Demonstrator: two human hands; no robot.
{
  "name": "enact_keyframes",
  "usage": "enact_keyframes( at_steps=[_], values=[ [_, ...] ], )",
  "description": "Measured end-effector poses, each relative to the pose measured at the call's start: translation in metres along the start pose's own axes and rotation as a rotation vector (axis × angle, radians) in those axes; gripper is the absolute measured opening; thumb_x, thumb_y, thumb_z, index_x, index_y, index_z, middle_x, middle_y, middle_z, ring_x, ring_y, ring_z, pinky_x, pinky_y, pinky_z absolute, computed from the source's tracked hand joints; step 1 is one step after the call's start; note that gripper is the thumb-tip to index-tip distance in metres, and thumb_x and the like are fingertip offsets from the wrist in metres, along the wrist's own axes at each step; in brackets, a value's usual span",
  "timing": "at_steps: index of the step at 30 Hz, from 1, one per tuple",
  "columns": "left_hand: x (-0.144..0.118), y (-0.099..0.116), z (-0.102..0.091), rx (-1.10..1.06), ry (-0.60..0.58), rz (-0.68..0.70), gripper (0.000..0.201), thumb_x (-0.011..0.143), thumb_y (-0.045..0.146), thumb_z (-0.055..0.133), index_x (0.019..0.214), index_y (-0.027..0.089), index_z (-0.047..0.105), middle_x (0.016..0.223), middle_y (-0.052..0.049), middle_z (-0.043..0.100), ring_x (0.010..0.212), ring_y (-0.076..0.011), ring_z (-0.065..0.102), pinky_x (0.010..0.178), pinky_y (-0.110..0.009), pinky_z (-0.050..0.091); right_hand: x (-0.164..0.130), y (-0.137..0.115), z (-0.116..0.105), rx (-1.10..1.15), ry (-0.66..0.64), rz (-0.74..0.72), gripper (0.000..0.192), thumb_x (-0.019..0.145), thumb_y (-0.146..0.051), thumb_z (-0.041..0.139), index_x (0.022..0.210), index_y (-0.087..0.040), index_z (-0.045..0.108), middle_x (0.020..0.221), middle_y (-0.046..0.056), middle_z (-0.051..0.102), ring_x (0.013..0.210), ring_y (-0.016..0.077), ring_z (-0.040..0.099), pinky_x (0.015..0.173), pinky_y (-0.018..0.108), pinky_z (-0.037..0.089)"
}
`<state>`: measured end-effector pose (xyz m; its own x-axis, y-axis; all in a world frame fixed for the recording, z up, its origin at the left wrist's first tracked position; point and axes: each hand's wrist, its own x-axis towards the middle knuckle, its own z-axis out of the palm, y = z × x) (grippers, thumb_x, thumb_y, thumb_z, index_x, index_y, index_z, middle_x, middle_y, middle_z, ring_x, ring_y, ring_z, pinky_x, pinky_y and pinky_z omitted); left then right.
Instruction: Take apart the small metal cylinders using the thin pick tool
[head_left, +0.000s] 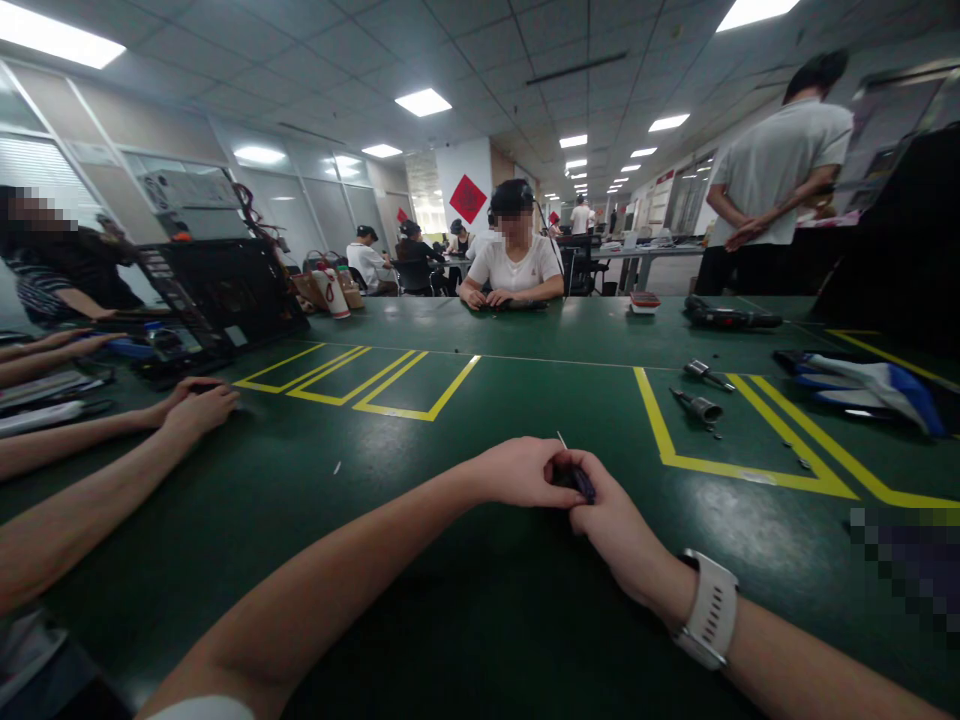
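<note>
Over the green table, my left hand and my right hand meet, fingers closed around one small dark object. Most of that object is covered by the fingers, so its kind does not show. A thin pale tip sticks up just beyond the fingertips; whether it belongs to the dark object I cannot tell. To the right of my hands, a metal cone-shaped piece and another metal piece lie inside a yellow tape outline, with several tiny bits near them.
A co-worker's hands are at the left edge. Across the table sits another person. A black power tool, a red box and blue-white gloves lie farther right. Black equipment stands back left.
</note>
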<state>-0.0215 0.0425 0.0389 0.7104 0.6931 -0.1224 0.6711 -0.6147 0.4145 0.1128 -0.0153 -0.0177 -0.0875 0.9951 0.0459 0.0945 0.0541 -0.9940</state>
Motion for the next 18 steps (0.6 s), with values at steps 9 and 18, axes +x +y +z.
enact_keyframes(
  at_steps=[9,18],
  values=[
    [0.003,-0.005,0.002,-0.17,-0.016,-0.048,0.03,0.071,0.042,0.062,0.081,0.013,0.065,0.066,-0.002,0.063,0.055,-0.0103,0.055,0.049,-0.02,0.037,0.033,0.002,-0.034,-0.032,0.121,-0.047,0.047,0.054,-0.006,0.044,0.097,-0.025,0.051,0.121,0.004,0.054,0.118,0.0219,0.046,0.1,0.04,0.033],
    [0.017,-0.039,-0.001,-0.909,0.267,-0.269,0.027,0.077,0.037,0.059,0.075,0.01,0.062,0.062,-0.004,0.063,0.052,-0.0113,0.058,0.051,-0.023,0.048,0.042,0.011,-0.046,-0.254,-0.133,-0.055,0.027,0.074,-0.014,0.052,0.099,-0.024,0.055,0.111,0.003,0.058,0.106,0.0215,0.053,0.098,0.043,0.034]
  ],
)
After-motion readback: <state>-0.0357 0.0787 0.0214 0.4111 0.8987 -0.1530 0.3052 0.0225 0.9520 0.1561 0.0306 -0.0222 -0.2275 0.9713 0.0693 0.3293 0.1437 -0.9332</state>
